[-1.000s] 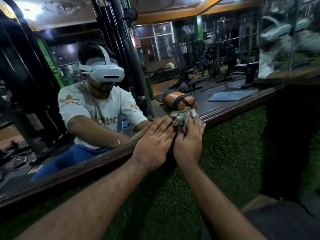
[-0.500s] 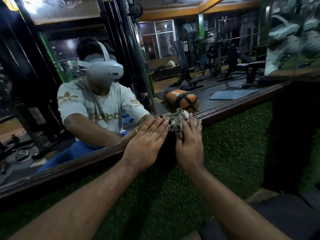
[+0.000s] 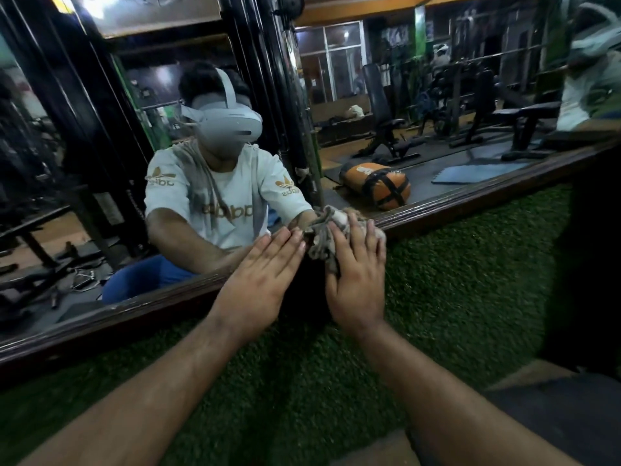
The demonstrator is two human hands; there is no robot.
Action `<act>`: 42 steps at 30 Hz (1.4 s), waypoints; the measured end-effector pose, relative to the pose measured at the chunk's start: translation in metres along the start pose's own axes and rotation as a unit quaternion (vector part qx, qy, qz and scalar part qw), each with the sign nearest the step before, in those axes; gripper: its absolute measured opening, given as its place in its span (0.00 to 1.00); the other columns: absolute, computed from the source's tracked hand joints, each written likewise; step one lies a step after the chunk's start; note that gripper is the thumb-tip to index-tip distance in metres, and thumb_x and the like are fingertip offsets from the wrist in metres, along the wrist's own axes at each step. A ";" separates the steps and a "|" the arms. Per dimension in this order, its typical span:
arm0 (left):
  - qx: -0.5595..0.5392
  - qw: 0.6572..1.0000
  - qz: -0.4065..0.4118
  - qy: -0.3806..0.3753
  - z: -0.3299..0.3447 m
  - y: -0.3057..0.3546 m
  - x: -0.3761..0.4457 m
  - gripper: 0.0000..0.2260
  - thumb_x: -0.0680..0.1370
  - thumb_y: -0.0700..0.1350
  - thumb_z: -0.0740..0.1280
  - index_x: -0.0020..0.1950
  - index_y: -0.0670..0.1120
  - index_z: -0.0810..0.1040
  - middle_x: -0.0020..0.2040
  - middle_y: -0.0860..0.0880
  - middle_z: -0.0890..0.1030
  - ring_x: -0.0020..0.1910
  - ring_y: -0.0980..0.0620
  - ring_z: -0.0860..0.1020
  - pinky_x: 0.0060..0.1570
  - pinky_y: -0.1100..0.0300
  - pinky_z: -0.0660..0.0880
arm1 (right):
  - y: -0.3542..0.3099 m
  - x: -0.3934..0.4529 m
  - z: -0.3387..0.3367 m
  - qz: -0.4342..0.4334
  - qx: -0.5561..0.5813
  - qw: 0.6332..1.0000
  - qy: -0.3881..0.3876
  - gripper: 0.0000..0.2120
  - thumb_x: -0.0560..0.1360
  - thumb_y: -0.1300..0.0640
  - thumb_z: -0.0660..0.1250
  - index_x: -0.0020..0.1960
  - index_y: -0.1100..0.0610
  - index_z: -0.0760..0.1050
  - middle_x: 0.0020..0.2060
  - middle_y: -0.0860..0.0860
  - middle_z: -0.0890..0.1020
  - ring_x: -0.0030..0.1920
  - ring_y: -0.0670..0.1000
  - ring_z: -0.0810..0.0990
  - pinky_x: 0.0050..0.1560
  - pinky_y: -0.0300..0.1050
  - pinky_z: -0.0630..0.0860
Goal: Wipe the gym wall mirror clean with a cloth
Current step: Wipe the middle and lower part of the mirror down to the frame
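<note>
The wall mirror [image 3: 369,105] fills the upper view, bounded below by a dark wooden frame [image 3: 470,200]. A crumpled grey-white cloth [image 3: 324,235] lies against the mirror's lower edge, at the frame. My right hand [image 3: 358,274] presses flat on the cloth with straight fingers, covering its right part. My left hand [image 3: 265,277] lies flat with straight fingers beside the cloth, fingertips at the glass just left of it. Both forearms reach in from the bottom.
Green artificial turf [image 3: 453,280] covers the wall below the frame. A dark panel [image 3: 591,264] stands at the right edge. The mirror reflects a person wearing a headset, an orange punching bag [image 3: 376,185], benches and a black rack.
Both hands and the cloth have shifted slightly right along the mirror's lower edge. My left hand has drawn a little apart from my right hand.
</note>
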State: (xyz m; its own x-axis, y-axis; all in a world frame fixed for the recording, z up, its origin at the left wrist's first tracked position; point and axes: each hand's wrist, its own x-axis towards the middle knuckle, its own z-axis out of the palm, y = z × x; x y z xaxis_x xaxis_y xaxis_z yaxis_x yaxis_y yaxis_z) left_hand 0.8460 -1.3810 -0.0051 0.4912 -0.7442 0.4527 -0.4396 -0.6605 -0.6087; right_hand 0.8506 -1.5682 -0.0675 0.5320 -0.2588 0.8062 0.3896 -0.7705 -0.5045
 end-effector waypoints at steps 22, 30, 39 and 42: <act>-0.032 0.991 -0.129 0.001 -0.007 -0.023 -0.104 0.32 0.76 0.41 0.60 0.80 0.37 0.59 0.81 0.40 0.57 0.81 0.43 0.55 0.77 0.43 0.59 | -0.069 -0.033 0.028 -0.113 -0.011 0.992 -0.056 0.30 0.78 0.52 0.58 0.80 0.51 0.68 0.82 0.54 0.63 0.84 0.60 0.55 0.82 0.65 0.48; -0.030 0.990 -0.136 -0.005 -0.008 -0.029 -0.118 0.32 0.77 0.43 0.59 0.80 0.37 0.58 0.82 0.40 0.55 0.82 0.44 0.53 0.78 0.44 0.57 | -0.108 -0.056 0.054 -0.093 0.020 0.994 -0.059 0.29 0.80 0.50 0.57 0.81 0.50 0.65 0.83 0.54 0.60 0.84 0.60 0.49 0.83 0.64 0.42; -0.028 0.981 -0.189 0.024 -0.001 -0.033 -0.145 0.32 0.77 0.42 0.57 0.81 0.38 0.55 0.82 0.41 0.54 0.82 0.43 0.51 0.78 0.43 0.56 | -0.122 -0.061 0.065 -0.095 -0.013 0.995 -0.034 0.30 0.80 0.49 0.58 0.82 0.50 0.64 0.84 0.55 0.58 0.85 0.60 0.48 0.83 0.65 0.44; -0.028 0.976 -0.213 0.030 0.001 -0.042 -0.165 0.31 0.77 0.42 0.55 0.81 0.38 0.56 0.82 0.41 0.56 0.81 0.44 0.53 0.78 0.43 0.57 | -0.132 -0.074 0.071 -0.219 -0.023 0.972 -0.083 0.28 0.82 0.49 0.58 0.82 0.49 0.65 0.83 0.54 0.59 0.85 0.58 0.50 0.82 0.66 0.47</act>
State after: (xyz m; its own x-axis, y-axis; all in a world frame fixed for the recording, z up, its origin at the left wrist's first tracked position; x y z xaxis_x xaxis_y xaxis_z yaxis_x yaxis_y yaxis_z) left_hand 0.7838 -1.2302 -0.0546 0.5944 -0.4034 0.6957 -0.2451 -0.9148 -0.3210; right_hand 0.8132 -1.4063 -0.0828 0.4388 0.1942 0.8773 0.5736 -0.8121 -0.1071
